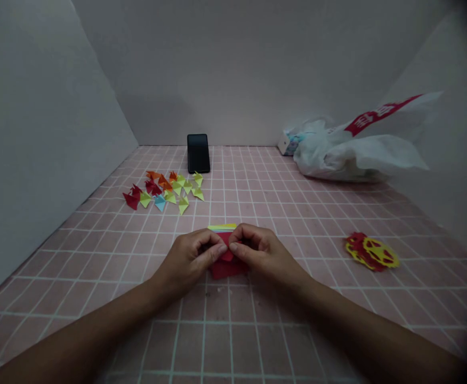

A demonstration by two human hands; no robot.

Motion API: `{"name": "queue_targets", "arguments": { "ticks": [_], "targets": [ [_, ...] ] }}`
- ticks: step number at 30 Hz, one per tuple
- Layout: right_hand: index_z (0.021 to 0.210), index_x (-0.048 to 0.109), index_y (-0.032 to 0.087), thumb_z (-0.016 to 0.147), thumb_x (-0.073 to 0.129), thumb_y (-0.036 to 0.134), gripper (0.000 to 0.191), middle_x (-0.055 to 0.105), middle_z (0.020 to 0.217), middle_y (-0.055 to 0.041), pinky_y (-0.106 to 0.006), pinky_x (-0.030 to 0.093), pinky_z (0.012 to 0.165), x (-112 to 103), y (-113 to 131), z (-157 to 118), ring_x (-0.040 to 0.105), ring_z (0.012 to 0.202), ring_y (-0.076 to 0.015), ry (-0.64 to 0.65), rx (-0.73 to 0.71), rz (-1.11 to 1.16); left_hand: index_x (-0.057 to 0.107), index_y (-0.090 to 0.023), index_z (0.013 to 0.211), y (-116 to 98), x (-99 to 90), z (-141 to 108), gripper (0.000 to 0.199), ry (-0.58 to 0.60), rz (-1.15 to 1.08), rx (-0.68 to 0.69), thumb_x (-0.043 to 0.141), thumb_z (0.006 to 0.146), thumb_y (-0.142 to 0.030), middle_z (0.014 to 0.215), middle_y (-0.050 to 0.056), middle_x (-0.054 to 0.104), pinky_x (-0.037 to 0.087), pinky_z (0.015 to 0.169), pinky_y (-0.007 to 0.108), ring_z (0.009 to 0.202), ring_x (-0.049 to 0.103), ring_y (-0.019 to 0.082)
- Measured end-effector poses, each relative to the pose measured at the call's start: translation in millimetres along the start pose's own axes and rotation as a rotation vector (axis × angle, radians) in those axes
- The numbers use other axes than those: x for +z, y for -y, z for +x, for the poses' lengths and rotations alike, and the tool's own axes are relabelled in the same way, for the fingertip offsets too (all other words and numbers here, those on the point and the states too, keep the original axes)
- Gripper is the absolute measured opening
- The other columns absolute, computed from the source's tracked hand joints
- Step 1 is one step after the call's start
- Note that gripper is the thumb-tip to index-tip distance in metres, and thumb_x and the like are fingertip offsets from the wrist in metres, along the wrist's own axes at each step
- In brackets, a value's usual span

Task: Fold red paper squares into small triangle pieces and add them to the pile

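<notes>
- Your two bare forearms come in from the lower corners, over a pink tablecloth (233,346) with a white grid; a few small specks lie on it just on your side of the paper.
- Your left hand (191,257) is curled, thumb and forefinger pinched together on the left side of a small red paper piece (227,255).
- Your right hand (263,249) mirrors it, pinching the same piece from the right, so your fingertips nearly meet; the piece's exact folds are too small and covered to make out.
- That red piece sits between your hands, at the middle of the table, above a paper stack (227,272): red shows on top, with yellow and pale edges peeking out at the far side.
- To your right, well apart from your hand, lie red and yellow cut-outs (372,253), overlapping in a loose pile.
- Farther off to your left you have a cluster of folded paper figures (170,197) in red, orange, yellow-green and one light blue.
- Behind that cluster is a black phone (199,153), screen facing you, its top reaching above the table's far edge.
- At the far right, a white plastic bag (333,157) with a red printed band lies beside a small box (288,144), near the grey back wall (233,74).
</notes>
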State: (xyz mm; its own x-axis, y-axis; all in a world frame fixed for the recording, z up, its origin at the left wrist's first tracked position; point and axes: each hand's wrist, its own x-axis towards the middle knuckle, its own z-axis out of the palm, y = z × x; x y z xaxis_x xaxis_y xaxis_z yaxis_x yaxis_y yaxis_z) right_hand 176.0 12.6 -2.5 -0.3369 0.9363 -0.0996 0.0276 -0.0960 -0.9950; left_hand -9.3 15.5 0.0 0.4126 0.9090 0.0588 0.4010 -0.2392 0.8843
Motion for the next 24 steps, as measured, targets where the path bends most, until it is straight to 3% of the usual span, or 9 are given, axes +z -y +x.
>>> {"name": "queue_targets", "arguments": {
  "ticks": [5,12,18,24],
  "targets": [
    [0.071,0.053,0.018,0.077,0.062,0.032,0.017,0.051,0.068,0.0027,-0.024,0.033,0.055,-2.0,-3.7,2.8,0.042,0.06,-0.0102,-0.06,-0.004,0.039,0.062,-0.017,0.074,-0.1,-0.6,0.6,0.017,-0.01,0.044,-0.007,0.059,0.086,-0.028,0.069,-0.002,0.06,0.039,0.06,0.023,0.065,0.052,0.012],
    [0.072,0.058,0.017,0.08,0.061,0.031,0.017,0.054,0.07,0.0003,-0.025,0.034,0.057,-1.8,-2.0,0.9,0.045,0.064,-0.0118,0.02,-0.039,-0.061,0.06,-0.017,0.07,-1.3,-0.9,-1.5,0.02,0.024,0.005,-0.031,0.056,0.087,-0.028,0.066,-0.002,0.056,0.037,0.057,0.023,0.062,0.049,0.012],
    [0.068,0.053,0.018,0.08,0.06,0.032,0.02,0.049,0.067,0.0024,-0.024,0.032,0.055,1.9,-0.7,-3.0,0.04,0.061,-0.0102,-0.074,-0.057,-0.044,0.057,-0.017,0.072,-0.8,-1.8,-1.0,0.023,0.08,-0.16,-0.169,0.057,0.086,-0.035,0.065,-0.003,0.052,0.036,0.055,0.023,0.059,0.046,0.011],
    [0.069,0.052,0.018,0.082,0.059,0.031,0.02,0.047,0.066,0.003,-0.024,0.031,0.053,-1.2,-2.4,-0.6,0.039,0.06,-0.01,-0.119,-0.096,-0.055,0.055,-0.017,0.072,-0.8,-2.9,2.3,0.026,0.085,-0.234,-0.19,0.058,0.085,-0.039,0.064,-0.004,0.05,0.034,0.054,0.023,0.058,0.044,0.011]
  ]
}}
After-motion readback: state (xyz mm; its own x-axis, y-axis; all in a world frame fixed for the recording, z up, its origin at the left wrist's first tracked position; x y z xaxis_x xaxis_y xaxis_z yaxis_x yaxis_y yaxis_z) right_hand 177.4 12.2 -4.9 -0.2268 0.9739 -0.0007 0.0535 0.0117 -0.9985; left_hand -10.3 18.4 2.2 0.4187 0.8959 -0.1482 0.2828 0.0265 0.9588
